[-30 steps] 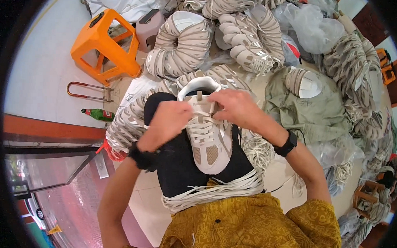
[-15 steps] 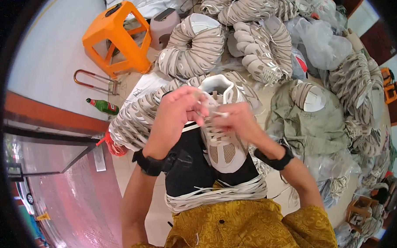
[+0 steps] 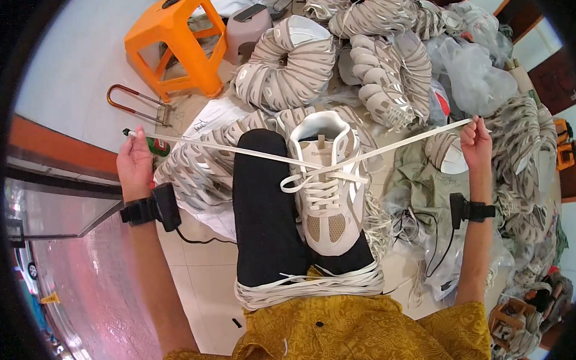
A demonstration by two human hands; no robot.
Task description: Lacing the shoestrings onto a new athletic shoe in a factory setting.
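Observation:
A beige and white sneaker [image 3: 333, 226] rests on my lap over my dark trousers, its toe toward me. Its flat cream shoelace [image 3: 420, 136] crosses over the tongue, and a loose loop lies at the crossing. Far out to the left, my left hand [image 3: 135, 163] is closed on one lace end. My right hand [image 3: 476, 147] pinches the other end, out to the right. Both strands run taut from the shoe to my fingers. A bundle of white laces [image 3: 311, 289] lies across my lap near my waist.
Coiled strings of shoe uppers [image 3: 284, 66] cover the floor ahead and to the right. An orange stool [image 3: 175, 44] stands at the far left. A green bottle [image 3: 158, 146] is just behind my left hand. Plastic bags [image 3: 471, 78] and a green cloth [image 3: 418, 175] lie to the right.
My hands were close together over the shoe, handling the laces. They have moved wide apart to left and right, stretching the two lace ends.

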